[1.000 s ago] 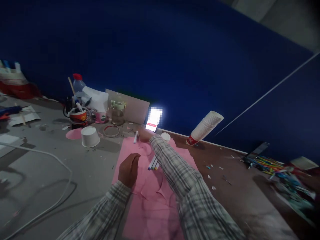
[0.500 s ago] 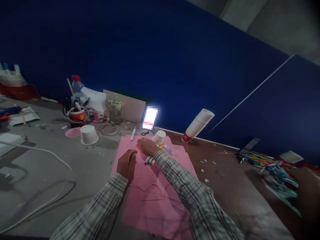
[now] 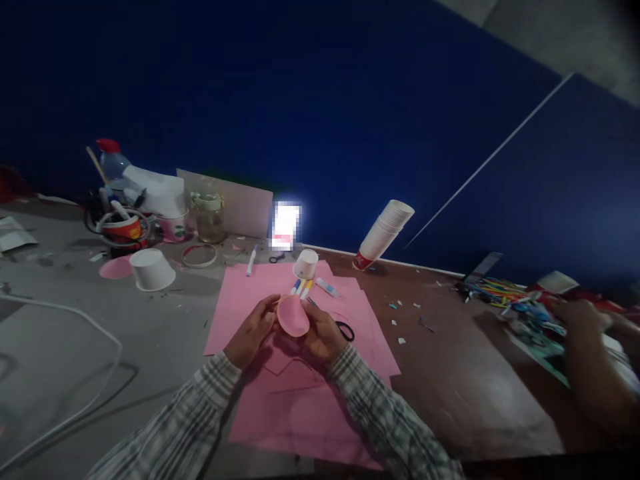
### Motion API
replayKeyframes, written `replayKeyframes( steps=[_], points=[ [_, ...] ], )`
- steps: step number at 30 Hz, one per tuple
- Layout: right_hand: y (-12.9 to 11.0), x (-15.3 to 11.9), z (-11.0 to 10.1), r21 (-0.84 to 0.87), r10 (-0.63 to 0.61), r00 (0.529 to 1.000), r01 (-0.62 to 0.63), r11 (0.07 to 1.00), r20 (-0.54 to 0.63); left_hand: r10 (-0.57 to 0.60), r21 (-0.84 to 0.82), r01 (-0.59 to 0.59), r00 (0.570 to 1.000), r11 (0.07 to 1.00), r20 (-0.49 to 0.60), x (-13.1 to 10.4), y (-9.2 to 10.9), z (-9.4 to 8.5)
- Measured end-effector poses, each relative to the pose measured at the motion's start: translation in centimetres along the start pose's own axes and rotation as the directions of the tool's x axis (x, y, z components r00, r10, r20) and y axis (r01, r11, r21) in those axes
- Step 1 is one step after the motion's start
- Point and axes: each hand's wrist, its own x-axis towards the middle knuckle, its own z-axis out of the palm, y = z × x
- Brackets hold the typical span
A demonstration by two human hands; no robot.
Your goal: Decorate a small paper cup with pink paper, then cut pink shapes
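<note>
A curved pink piece (image 3: 293, 319) is gripped between left hand (image 3: 254, 331) and right hand (image 3: 324, 333) above pink sheets (image 3: 310, 420); whether scissors (image 3: 351, 331) are also held cannot be told. A handling step is judged underway, with even 2-handed support called for next.

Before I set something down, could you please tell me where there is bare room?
Brown tabletop, near side, right of the pink paper, and grey tabletop between the white cable and that paper. Crowded around the glass jar.

The light is dim; the phone (image 3: 287, 223) glares white and pixelated, soft shadows lie on the tabletop (image 3: 165, 347), right edge looks blurred.
</note>
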Motion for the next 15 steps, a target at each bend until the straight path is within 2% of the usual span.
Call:
replayKeyframes(
  steps=[2,4,7,10,13,15],
  points=[
    [0.6,-0.1,0.0,0.028,-0.049,0.999,0.050,0.998,-0.007,-0.008,0.031,0.008,1.000,0.999,0.020,-0.1,-0.1,0.3],
    [1.0,-0.1,0.0,0.040,-0.084,0.996,0.084,0.996,-0.010,0.017,0.091,-0.016,1.000,0.996,-0.006,-0.1,-0.2,0.3],
    [1.4,-0.5,0.4,0.070,-0.060,0.998,0.060,0.996,-0.008,-0.001,0.183,0.005,1.000,0.983,-0.023,-0.1,-0.2,0.1],
    [1.7,-1.0,0.9,0.056,-0.032,0.999,0.032,0.998,0.004,-0.084,0.236,0.088,0.996,0.968,-0.027,-0.2,-0.1,0.1],
    [1.0,-1.5,0.6,-0.173,-0.014,1.000,0.016,0.985,0.012,-0.141,0.245,0.151,0.988,0.958,-0.058,-0.1,-0.1,0.0],
    [-0.6,-1.9,-0.3,-0.406,-0.033,0.999,0.035,0.913,0.012,-0.115,0.319,0.142,0.988,0.937,-0.102,-0.1,0.1,0.0]
  ],
)
